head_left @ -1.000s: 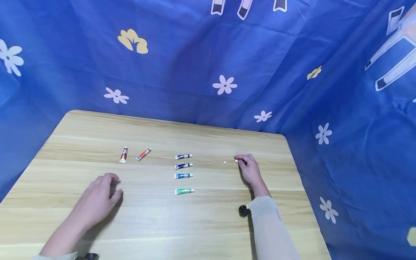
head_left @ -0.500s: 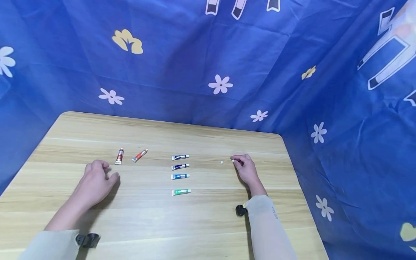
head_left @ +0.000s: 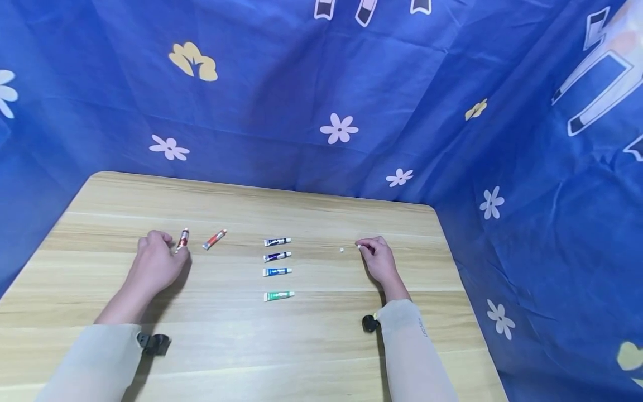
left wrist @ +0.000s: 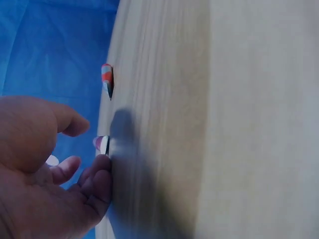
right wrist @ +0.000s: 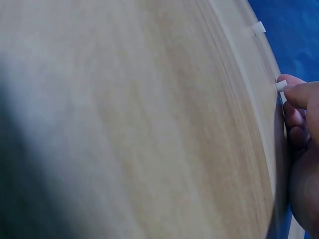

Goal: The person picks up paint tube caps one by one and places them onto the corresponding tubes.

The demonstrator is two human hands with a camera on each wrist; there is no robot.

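At the left of the head frame, your left hand [head_left: 156, 265] is spread around the dark red tube [head_left: 183, 237], thumb on one side and fingers on the other. The left-wrist view shows a gap between them, so you don't appear to have a grip; whether a fingertip touches the tube, I cannot tell. The tube lies on the counter [head_left: 321, 352], cap end toward the top of the frame, flat tail near your thumb.

To lift it cleanly, bring thumb and fingers together across the middle of its body, since squeezing hard could dent it. Mind the orange-red tube [head_left: 215, 239] just right of it; a wide thumb might nudge that.

Your right hand [head_left: 379, 259], right of centre, pinches a small white piece [right wrist: 281, 86]; hold it steady and light, as something that small could slip. Its loose twin [head_left: 342, 250] sits just to the left, so avoid brushing it. The row of four tubes [head_left: 277, 272] near mid-frame needs no touching.
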